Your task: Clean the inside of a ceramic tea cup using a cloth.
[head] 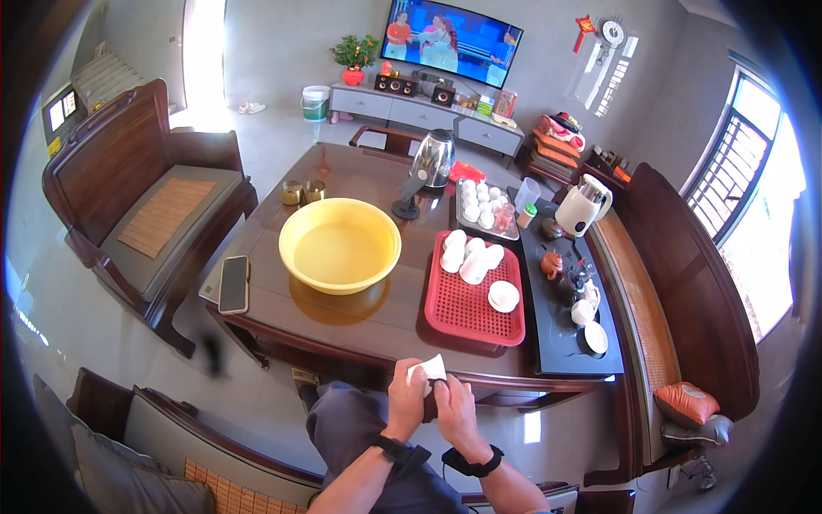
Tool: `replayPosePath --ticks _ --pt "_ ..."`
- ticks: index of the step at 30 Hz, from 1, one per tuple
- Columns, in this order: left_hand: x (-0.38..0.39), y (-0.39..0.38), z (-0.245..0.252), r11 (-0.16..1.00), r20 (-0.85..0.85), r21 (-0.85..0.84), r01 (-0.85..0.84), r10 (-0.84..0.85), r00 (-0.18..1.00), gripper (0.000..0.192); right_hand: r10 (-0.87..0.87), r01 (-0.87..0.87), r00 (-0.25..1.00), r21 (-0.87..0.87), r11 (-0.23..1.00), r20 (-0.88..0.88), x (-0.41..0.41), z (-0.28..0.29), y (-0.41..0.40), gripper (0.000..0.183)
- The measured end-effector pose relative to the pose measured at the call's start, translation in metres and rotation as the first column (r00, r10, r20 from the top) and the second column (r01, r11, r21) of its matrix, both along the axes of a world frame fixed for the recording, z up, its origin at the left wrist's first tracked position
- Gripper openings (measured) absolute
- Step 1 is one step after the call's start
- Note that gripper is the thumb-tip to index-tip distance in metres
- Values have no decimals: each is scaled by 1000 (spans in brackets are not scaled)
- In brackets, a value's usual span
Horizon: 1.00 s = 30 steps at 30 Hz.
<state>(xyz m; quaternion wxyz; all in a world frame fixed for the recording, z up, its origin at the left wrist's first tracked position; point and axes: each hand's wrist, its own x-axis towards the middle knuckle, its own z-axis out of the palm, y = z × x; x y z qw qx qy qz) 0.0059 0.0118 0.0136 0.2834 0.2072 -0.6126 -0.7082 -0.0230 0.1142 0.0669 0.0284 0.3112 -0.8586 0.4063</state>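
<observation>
My left hand (406, 399) grips a small white cup (429, 369) over my lap, just in front of the table's near edge. Close against it, my right hand (454, 408) holds a dark cloth (431, 406) at the cup. Beyond them on the table, a red perforated plastic tray (443, 315) bears several white cups (474, 265) and small white bowls (503, 296). To its left stands a yellow plastic basin (340, 283) with liquid in it. A metal tray (488, 232) behind the red one holds several small white cups (486, 204).
A smartphone (234, 284) lies at the table's left corner. Two brass-coloured cups (303, 193), a steel kettle (433, 157) and a black stand (406, 207) are farther back. On the right, a black tea tray (565, 356) carries teapots and a white electric kettle (581, 207).
</observation>
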Motion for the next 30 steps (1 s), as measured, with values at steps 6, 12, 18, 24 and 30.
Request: replayPosePath --ticks 6,12,18,24,30 --pt "-4 3 -4 986 -50 -161 38 -47 998 39 -60 121 954 -191 974 295 -8 -3 5 31" --pt "-10 5 -13 816 -74 518 258 -257 963 38 -147 162 983 -141 977 110 -13 -22 14 23" --pt "-19 -4 -32 782 -72 513 354 -372 926 41 -34 13 986 -131 991 -160 -16 -25 15 20" --pt "-17 -3 -33 721 -95 558 411 -437 895 48 27 -50 974 -97 994 -224 -20 -25 22 20" --pt "-9 0 -8 808 -167 428 404 -369 914 40 25 -47 980 -107 993 -195 -19 -5 22 18"
